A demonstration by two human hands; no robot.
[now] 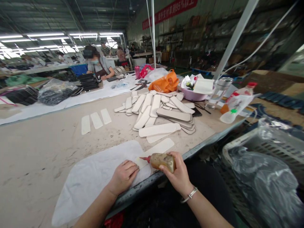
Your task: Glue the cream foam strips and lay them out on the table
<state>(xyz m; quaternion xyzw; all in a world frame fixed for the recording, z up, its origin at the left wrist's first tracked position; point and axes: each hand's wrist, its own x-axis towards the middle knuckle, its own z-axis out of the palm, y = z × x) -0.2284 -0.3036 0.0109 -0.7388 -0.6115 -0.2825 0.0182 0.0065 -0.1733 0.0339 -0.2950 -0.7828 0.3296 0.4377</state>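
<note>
My right hand (178,172) grips a squeeze bottle (160,161) of brownish liquid, tipped on its side. Its red nozzle points left, with the tip just above a cream strip (161,146) near my left fingertips. My left hand (125,174) rests on a white sheet (95,177) with curled fingers pressed together. Whether it pinches an edge is hidden. Beyond the bottle, a white rounded strip (159,129) lies in front of a large heap of similar pieces (144,107). Three pale strips (96,120) lie apart, farther left on the table.
Behind the heap are an orange bag (165,83) and a purple basin (194,94). A clear bottle (219,91) stands at right, near a plastic squeeze bottle (229,116). A crate (228,152) with plastic film sits beyond the table edge. Across the table, a person (98,66) works beside black stacks.
</note>
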